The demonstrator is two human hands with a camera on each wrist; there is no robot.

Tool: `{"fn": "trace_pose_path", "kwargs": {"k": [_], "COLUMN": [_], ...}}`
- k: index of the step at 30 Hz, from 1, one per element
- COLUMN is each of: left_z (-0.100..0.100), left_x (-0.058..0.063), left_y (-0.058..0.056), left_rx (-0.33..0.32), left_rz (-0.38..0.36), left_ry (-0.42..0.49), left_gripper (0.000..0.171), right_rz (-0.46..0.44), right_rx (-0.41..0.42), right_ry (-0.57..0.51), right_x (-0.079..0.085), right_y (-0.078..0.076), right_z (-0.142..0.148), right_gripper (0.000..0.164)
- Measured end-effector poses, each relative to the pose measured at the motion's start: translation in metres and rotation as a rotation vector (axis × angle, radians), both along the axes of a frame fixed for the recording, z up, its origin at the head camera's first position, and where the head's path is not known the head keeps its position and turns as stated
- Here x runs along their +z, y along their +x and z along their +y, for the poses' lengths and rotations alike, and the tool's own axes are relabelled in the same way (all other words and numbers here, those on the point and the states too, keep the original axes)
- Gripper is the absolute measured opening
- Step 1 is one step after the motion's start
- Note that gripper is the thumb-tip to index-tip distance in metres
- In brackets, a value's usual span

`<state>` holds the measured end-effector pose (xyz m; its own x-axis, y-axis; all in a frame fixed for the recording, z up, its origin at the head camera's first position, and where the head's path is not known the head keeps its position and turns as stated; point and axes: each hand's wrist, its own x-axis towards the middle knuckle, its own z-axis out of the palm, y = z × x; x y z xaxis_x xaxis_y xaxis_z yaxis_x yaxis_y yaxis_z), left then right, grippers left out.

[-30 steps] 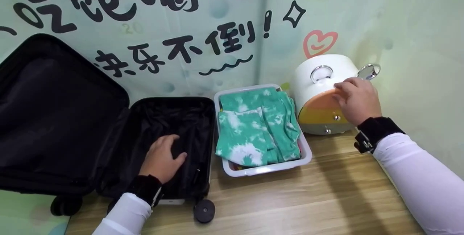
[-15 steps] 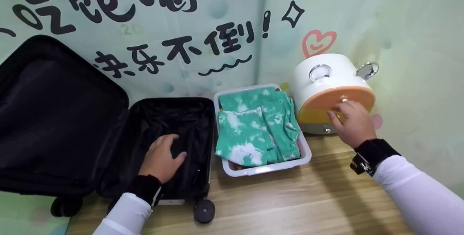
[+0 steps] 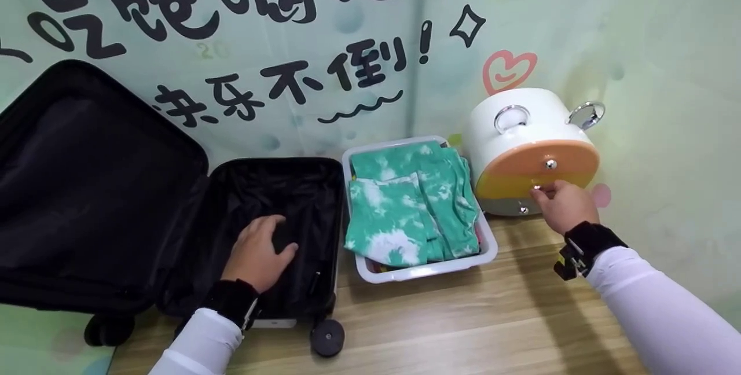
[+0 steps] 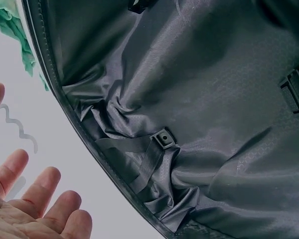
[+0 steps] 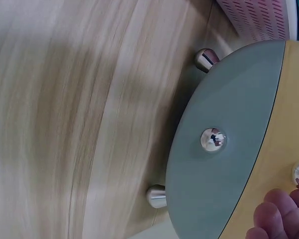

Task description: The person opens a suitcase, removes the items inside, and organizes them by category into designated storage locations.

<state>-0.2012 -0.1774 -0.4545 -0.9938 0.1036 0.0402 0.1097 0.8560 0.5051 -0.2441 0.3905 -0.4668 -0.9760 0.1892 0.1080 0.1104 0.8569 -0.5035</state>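
My left hand [image 3: 257,256] is held over the open black suitcase [image 3: 275,175], fingers spread and holding nothing. In the left wrist view its fingers show beside the suitcase's rim, and a strap buckle [image 4: 163,139] lies in the dark lining. At the right, my right hand [image 3: 570,207] pinches the knob of the yellow middle drawer [image 3: 503,186] between thumb and forefinger. That drawer belongs to a small round white cabinet [image 3: 486,120] and appears closed. Above it is an orange drawer [image 3: 515,161]; below, a grey drawer [image 5: 229,109] with a shiny knob [image 5: 213,140].
Between suitcase and cabinet stands a white plastic basket [image 3: 425,269] with folded green-and-white tie-dye cloth [image 3: 388,207] on top. The suitcase lid [image 3: 87,190] leans open at the left. A printed wall [image 3: 666,103] rises behind the wooden tabletop [image 3: 451,328].
My right hand has moved down the cabinet front, from near the top edge past the orange drawer's knob to the yellow drawer's knob. My left hand has stayed in place.
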Motion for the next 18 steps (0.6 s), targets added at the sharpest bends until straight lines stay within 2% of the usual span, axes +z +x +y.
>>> {"fn": "trace_pose_path", "kwargs": {"k": [10,18], "left_z": [-0.0001,0.0004], "left_x": [0.0001,-0.0002], "left_y": [0.0006,0.0013], "left_rx": [0.002,0.000], "left_rz": [0.002,0.014], "left_ry": [0.002,0.000], "left_gripper": [0.062,0.062], "right_rz": [0.018,0.006], "right_rx": [0.002,0.005], "right_ry": [0.066,0.075], "right_x": [-0.0001,0.0006], "right_y": [-0.0100,-0.0104], "right_z": [-0.0017,-0.0020], "right_gripper": [0.038,0.038]}}
